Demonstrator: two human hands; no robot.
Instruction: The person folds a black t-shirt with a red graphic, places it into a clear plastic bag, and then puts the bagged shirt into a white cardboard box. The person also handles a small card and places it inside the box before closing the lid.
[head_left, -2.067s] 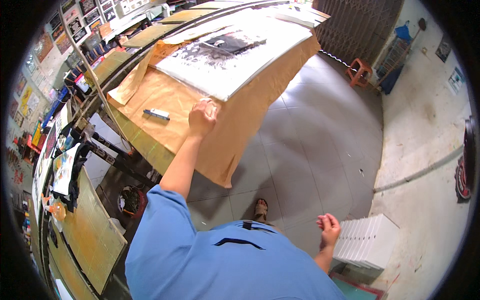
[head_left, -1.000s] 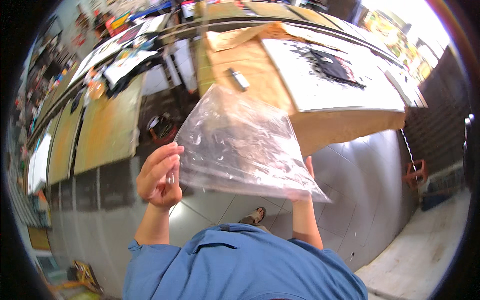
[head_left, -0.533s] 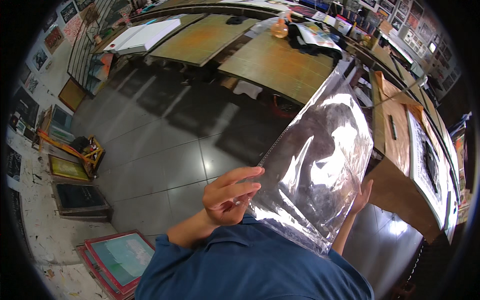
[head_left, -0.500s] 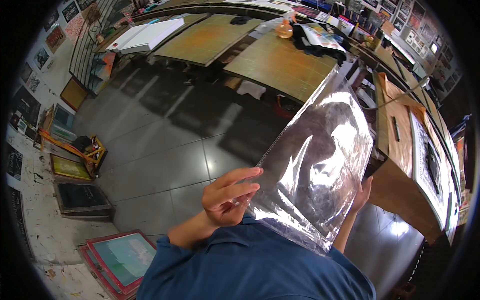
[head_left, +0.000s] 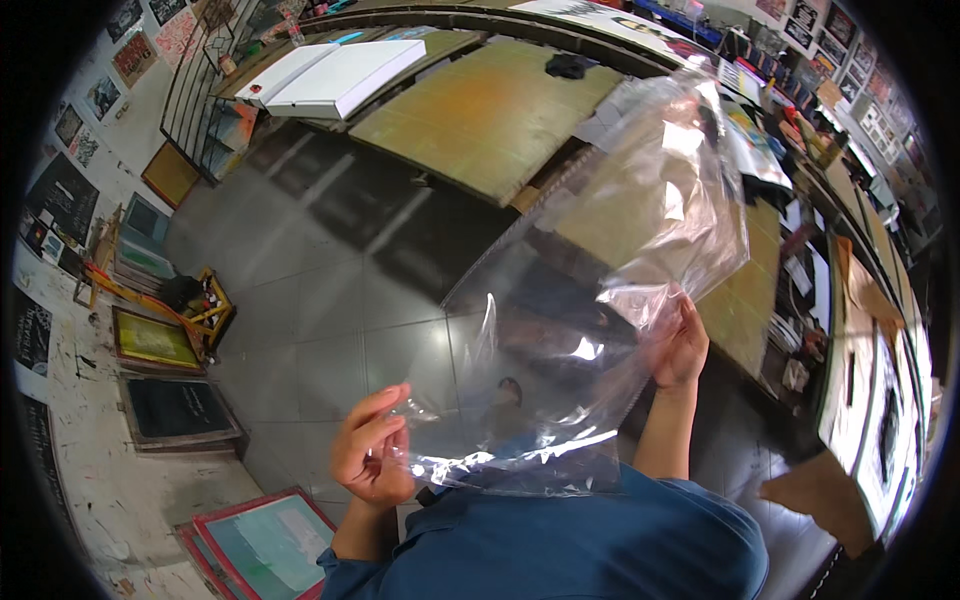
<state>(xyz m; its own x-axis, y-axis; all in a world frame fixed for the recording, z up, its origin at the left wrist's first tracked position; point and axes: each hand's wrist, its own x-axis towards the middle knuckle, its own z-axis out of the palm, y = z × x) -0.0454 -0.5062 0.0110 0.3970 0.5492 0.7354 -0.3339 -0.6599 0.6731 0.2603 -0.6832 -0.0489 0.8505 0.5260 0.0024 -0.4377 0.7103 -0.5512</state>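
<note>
A large clear plastic bag [head_left: 540, 385] spreads out in front of my chest, creased and shiny, with the floor and tables showing through it. My left hand [head_left: 370, 450] pinches its lower left corner between thumb and fingers. Along the right edge, about halfway up, my right hand [head_left: 682, 350] grips the film, which bunches there. Beyond that grip the bag's upper part folds and leans away toward the tables. Part of the right hand's fingers lies behind the film.
Ahead stand tables with stained greenish tops [head_left: 490, 110], a white flat box [head_left: 345, 78] and a black cloth [head_left: 570, 66]. Framed screens lean at the left: a red-edged one [head_left: 265, 545], a dark one [head_left: 180, 408] and a yellow one [head_left: 155, 340]. Brown paper [head_left: 825, 495] juts out at the right.
The bag has swung flatter and spread leftward, turning from mirror-like to see-through. My left hand moved left and down; my right hand came up and left into fuller view. The view shifted slightly.
</note>
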